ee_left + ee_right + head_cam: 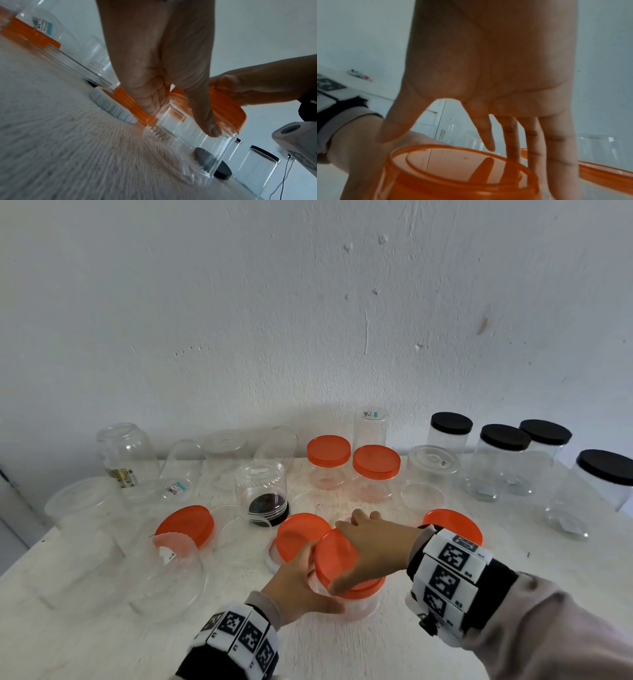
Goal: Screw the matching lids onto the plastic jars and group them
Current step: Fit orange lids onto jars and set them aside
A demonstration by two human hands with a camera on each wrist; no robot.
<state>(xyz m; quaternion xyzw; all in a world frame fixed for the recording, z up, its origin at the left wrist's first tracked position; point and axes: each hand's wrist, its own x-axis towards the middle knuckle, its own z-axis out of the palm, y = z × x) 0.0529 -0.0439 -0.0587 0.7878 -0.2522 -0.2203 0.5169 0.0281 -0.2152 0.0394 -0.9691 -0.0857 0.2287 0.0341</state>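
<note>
A clear plastic jar (pixel 363 607) stands near the table's front edge. My left hand (pixel 308 580) grips it at the neck, thumb across the front shoulder. An orange lid (pixel 334 556) sits tilted on the jar's mouth. My right hand (pixel 352 549) spans this lid from above, thumb on the near rim and fingers over the far rim. In the left wrist view the jar (pixel 180 142) carries the orange lid (pixel 228 112) under both hands. The right wrist view looks down onto the translucent orange lid (pixel 453 162).
Two orange-capped jars (pixel 329 455) stand at the back centre and several black-lidded jars (pixel 505 440) at the right. Loose orange lids (pixel 188 523) (pixel 296 534) (pixel 455 522) lie around my hands. Several open clear jars (pixel 126 453) crowd the left. An upturned jar (pixel 262 487) covers a black lid.
</note>
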